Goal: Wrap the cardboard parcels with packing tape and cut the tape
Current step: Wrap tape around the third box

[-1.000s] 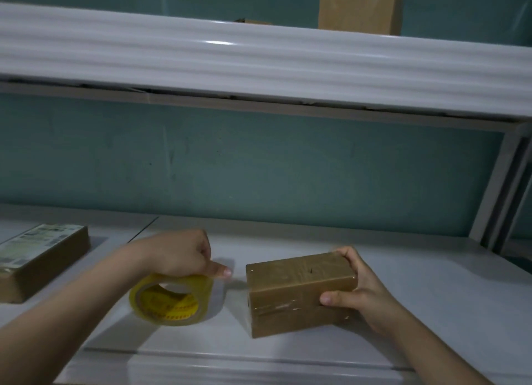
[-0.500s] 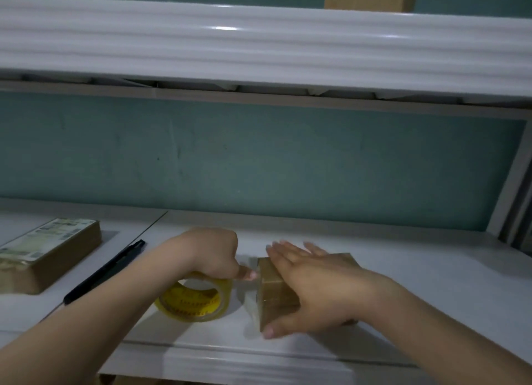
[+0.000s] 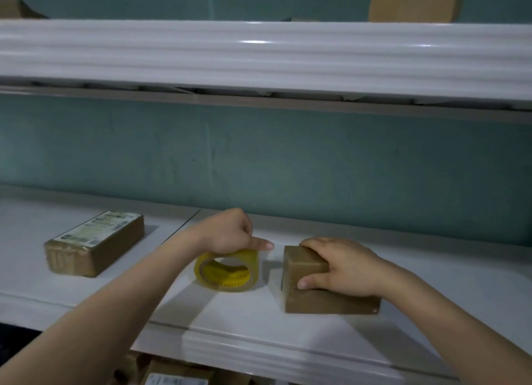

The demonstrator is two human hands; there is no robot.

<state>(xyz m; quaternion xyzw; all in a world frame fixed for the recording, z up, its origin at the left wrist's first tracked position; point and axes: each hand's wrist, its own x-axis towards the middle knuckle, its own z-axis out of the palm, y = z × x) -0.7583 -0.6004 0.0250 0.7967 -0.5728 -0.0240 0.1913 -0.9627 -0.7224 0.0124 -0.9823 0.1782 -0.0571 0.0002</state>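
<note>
Where the near edge of the white surface [image 3: 259, 312] meets the bottom of the view, cartons [image 3: 175, 377] beneath it show only their tops. On the surface, the left hand [image 3: 230, 235] curls over the top of the tape roll [image 3: 227, 272], which stands on its edge, with one digit stretched toward the parcel [image 3: 325, 302]. The right hand [image 3: 342, 266] clasps that parcel just right of the roll, fingers over its top and thumb on its near face.

The step appears to be drawing tape from roll to parcel. The next move calls for steadying the parcel while the free end is pulled across and pressed down. Whether a clear strip already bridges the gap cannot be told, the free end is hidden, and no cutter is in view.

Farther left lies a labelled parcel [image 3: 95, 243]. Above, an upper shelf [image 3: 259, 59] bears cardboard [image 3: 414, 1], cropped by the frame.
</note>
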